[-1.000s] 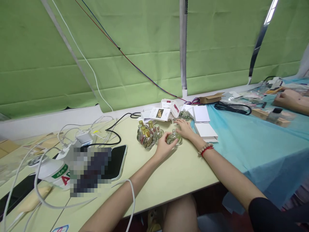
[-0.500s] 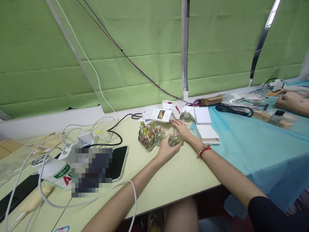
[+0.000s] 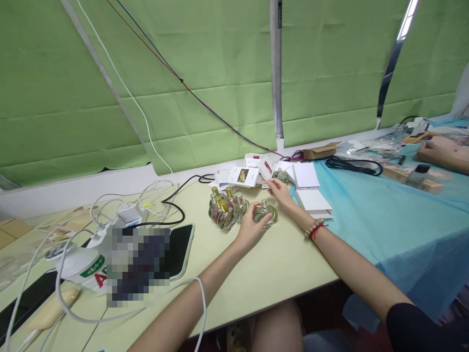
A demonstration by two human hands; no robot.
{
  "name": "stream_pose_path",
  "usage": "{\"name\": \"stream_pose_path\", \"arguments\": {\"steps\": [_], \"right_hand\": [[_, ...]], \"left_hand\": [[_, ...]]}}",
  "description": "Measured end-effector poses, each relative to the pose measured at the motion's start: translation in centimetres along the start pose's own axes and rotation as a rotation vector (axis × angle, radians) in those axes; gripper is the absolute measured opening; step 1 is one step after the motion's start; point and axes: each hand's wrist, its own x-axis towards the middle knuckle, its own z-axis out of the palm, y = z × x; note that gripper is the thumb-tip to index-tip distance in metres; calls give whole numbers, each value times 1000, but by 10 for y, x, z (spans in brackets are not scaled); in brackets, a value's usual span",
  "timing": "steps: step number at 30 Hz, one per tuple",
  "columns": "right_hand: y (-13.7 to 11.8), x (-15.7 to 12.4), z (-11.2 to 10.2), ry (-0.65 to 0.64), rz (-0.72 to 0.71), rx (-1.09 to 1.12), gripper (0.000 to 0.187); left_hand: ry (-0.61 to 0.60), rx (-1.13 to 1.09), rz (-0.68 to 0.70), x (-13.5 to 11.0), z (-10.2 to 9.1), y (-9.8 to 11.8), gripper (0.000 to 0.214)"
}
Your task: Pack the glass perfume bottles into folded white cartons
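Note:
On the pale yellow table, my left hand is closed round the sides of a round glass perfume bottle. The bottle stands upright with its nozzle bare. Behind it, my right hand pinches a small silver cap just above the table. To the left of my left hand, several similar bottles stand close together, most with gold caps. Another glass bottle sits beyond my right hand, beside white printed cartons.
White boxes lie at the right, by a blue sheet. A phone, white cables and a power strip fill the left side. Another person's hand is at the far right, past a coiled black cable.
My right hand has risen from the table behind the bottle and now pinches the silver cap. My left hand stays on the perfume bottle. The view has shifted slightly.

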Motion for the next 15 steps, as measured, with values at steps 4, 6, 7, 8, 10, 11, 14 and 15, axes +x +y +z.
{"name": "stream_pose_path", "arguments": {"steps": [4, 6, 7, 8, 10, 11, 14, 15], "right_hand": [[-31, -2, -1, -5, 53, 203, 41], [-43, -7, -1, -137, 19, 165, 40], [-48, -10, -1, -203, 5, 127, 38], [-51, -13, -1, -268, -3, 82, 37], [-53, -17, -2, -369, -3, -3, 35], [-53, -18, -2, -411, 0, -37, 34], [-49, -18, -4, -481, 13, -102, 30], [-48, -18, -5, -490, 19, -115, 29]], "left_hand": [[-34, -15, 2, 1, 0, 0, 35], [-48, -8, 6, 1, 0, 1, 34], [-49, -1, 8, 2, 0, 1, 33], [-47, 4, 9, 2, 0, 2, 33], [-48, 6, 15, 2, 0, 2, 32], [-50, 0, 20, 2, 0, 2, 32], [-53, -30, 38, 2, 1, 1, 37], [-51, -34, 42, 2, 1, 1, 38]]}}
